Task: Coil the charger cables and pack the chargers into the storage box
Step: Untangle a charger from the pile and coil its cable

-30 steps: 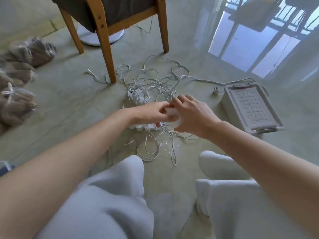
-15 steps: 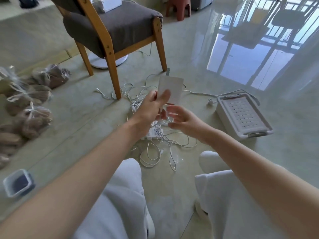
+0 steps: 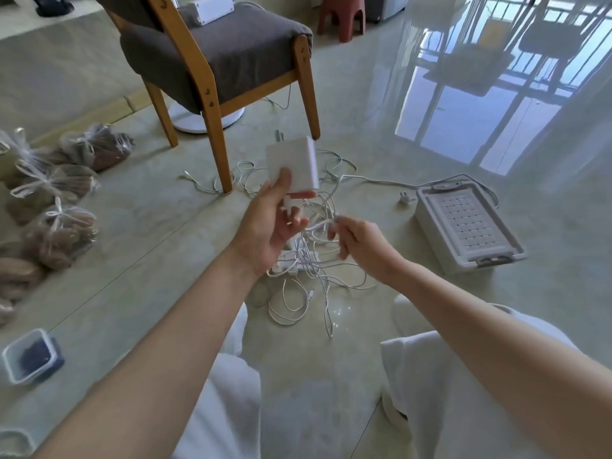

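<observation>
Head view, seated person over a glossy tiled floor (image 3: pixel 381 127). The left hand (image 3: pixel 270 226) is raised and holds a flat, square white charger brick (image 3: pixel 294 160): the thumb presses on its near face and the fingers curl round behind and beneath, so the brick stands nearly upright, prongs pointing away at its top edge. The right hand (image 3: pixel 362 246), just beside and slightly lower, has its fingers curled narrowly, with a thin white cable (image 3: pixel 316 225) pinched between thumb and forefinger; the cable runs toward the left palm (whether it enters the brick cannot be told). Below both hands lies a tangle of white cables (image 3: pixel 311 276) on the floor, with further white chargers (image 3: pixel 291 260) partly buried in it. The storage box (image 3: pixel 463 223), pale grey with its latticed lid on, sits on the floor to the right, well apart from the hands; a loose white plug (image 3: pixel 405 197) lies just beside its far corner. A wooden chair (image 3: pixel 231 44) with a grey cushion stands beyond the tangle, a white case (image 3: pixel 207 6) on its seat. Tied clear bags (image 3: pixel 66 190) and a small lidless tub (image 3: pixel 31 356) lie at left.
</observation>
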`<action>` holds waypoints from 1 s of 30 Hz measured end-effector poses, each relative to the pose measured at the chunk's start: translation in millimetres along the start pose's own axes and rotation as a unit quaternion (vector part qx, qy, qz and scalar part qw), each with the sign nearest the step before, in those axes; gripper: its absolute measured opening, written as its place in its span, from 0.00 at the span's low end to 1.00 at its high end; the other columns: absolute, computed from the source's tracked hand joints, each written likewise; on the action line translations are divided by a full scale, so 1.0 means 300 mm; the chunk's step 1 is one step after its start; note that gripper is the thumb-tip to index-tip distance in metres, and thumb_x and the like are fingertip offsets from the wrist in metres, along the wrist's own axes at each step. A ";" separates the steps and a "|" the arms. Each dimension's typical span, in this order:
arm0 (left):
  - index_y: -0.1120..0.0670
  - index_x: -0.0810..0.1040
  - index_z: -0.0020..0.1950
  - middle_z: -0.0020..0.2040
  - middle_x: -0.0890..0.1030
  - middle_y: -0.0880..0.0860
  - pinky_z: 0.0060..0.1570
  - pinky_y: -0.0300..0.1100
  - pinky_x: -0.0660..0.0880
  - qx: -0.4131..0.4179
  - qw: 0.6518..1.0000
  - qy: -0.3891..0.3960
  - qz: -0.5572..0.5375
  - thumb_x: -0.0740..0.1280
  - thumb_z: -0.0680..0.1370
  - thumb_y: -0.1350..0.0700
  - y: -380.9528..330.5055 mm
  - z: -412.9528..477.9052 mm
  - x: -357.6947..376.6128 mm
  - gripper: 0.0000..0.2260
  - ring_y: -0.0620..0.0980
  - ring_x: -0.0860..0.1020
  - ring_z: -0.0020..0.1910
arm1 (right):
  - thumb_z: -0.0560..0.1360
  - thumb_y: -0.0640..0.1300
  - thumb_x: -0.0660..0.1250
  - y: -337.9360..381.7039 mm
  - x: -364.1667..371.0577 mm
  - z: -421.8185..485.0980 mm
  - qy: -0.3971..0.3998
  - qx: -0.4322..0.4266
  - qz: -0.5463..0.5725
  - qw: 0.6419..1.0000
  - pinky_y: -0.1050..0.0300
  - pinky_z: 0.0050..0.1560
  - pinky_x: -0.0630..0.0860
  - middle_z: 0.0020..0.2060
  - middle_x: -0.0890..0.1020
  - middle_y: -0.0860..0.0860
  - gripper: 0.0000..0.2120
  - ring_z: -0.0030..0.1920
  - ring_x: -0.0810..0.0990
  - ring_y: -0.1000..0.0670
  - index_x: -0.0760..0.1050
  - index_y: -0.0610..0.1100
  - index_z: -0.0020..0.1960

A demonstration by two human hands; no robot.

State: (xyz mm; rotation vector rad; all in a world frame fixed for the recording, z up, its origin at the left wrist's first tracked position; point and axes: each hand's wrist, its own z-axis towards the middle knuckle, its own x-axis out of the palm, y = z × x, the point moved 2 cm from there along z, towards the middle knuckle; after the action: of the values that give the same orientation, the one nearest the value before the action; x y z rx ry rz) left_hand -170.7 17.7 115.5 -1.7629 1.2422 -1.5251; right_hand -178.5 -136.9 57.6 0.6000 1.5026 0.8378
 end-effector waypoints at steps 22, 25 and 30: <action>0.57 0.73 0.42 0.29 0.72 0.53 0.17 0.29 0.49 -0.101 0.994 0.031 0.040 0.57 0.79 0.43 -0.063 -0.049 -0.130 0.19 0.41 0.57 0.16 | 0.77 0.55 0.60 -0.173 -0.079 -0.056 0.196 0.139 -0.120 0.963 0.58 0.40 0.69 0.30 0.80 0.54 0.19 0.34 0.75 0.51 0.75 0.44 0.34; 0.57 0.72 0.42 0.27 0.73 0.53 0.17 0.30 0.49 -0.124 0.949 0.071 0.280 0.59 0.77 0.43 -0.091 -0.101 -0.160 0.17 0.42 0.57 0.17 | 0.72 0.57 0.67 -0.078 -0.123 -0.039 0.078 0.080 -0.087 0.990 0.61 0.31 0.64 0.20 0.67 0.54 0.23 0.23 0.70 0.55 0.67 0.42 0.27; 0.54 0.73 0.46 0.26 0.71 0.46 0.18 0.27 0.60 -0.138 0.880 0.111 0.441 0.61 0.80 0.52 -0.036 -0.135 -0.128 0.07 0.38 0.67 0.18 | 0.68 0.54 0.72 0.043 -0.191 -0.059 -0.127 0.002 -0.094 0.988 0.66 0.45 0.65 0.17 0.66 0.55 0.18 0.22 0.66 0.55 0.72 0.48 0.25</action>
State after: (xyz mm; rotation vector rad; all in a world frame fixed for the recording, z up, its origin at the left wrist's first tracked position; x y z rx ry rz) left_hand -204.3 63.6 115.6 -0.8921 2.0749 -1.0285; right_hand -190.8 -176.7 102.5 0.5373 1.3058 0.5901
